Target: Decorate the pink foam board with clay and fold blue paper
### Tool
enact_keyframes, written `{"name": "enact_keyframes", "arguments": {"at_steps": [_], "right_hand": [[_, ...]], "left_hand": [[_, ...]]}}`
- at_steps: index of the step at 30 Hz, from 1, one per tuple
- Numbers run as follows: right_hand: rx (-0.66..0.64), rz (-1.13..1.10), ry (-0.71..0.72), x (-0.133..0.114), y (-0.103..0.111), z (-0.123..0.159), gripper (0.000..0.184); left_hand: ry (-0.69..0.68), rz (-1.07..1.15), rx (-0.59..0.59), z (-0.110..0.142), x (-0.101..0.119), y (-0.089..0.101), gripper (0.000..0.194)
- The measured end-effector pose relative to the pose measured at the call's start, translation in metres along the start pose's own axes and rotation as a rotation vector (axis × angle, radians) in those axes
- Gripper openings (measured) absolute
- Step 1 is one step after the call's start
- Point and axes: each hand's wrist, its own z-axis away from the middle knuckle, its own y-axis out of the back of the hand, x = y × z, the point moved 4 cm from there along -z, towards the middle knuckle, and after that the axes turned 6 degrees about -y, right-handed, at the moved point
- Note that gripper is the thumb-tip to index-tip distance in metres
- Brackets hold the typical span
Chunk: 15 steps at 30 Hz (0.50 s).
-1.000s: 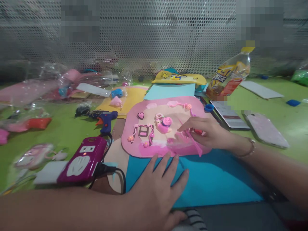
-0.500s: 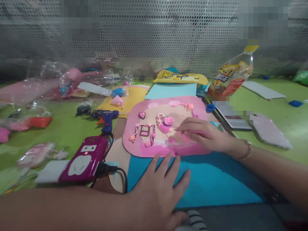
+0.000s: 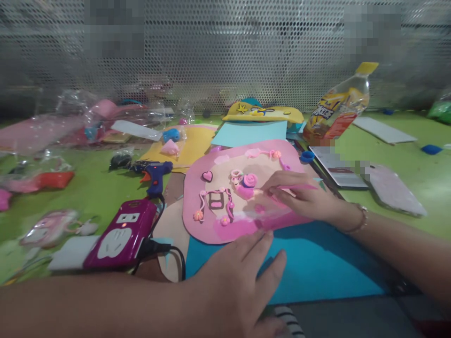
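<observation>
A rounded pink board (image 3: 192, 206) lies on a blue sheet (image 3: 317, 263). Raised clay shapes decorate it: a snail (image 3: 245, 186) with a swirled shell, a heart (image 3: 207, 176), a small frame (image 3: 216, 199) and flowers. My right hand (image 3: 299, 195) rests over the board's right part, fingers pinched round a slender pink stick-like tool (image 3: 302, 187). Its tip is close to the snail's tail, partly hidden by the fingers. At the board's front edge, my left hand (image 3: 239, 277) lies with fingers stretched out and the thumb apart, holding nothing.
To the left are a blue glue gun (image 3: 155, 176) and a purple power adapter (image 3: 121, 234) with cables. A bottle (image 3: 338, 110), a phone (image 3: 338, 166) and a pale pink case (image 3: 396, 190) stand or lie at right. Plastic bags (image 3: 45, 124) and a yellow sheet (image 3: 195, 145) are behind.
The pink board has turned slightly, its left front corner coming nearer to me. My left hand has shifted a little right, its fingers closer together. My right hand keeps the pink tool.
</observation>
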Motion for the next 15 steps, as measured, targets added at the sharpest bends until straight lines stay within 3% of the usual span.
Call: {"name": "enact_keyframes", "arguments": {"at_steps": [4,9,15], "right_hand": [[-0.027,-0.059,-0.032,0.002,0.001,0.000,0.016],[-0.068,-0.081,0.006,0.000,-0.001,-0.002,0.017],[-0.060,-0.048,-0.006,0.001,-0.004,-0.003,0.018]], "left_hand": [[0.088,-0.073,0.047,-0.001,-0.005,0.012,0.065],[0.254,-0.184,0.043,-0.006,-0.029,0.024,0.060],[0.360,-0.215,0.025,-0.009,-0.046,0.026,0.058]]}}
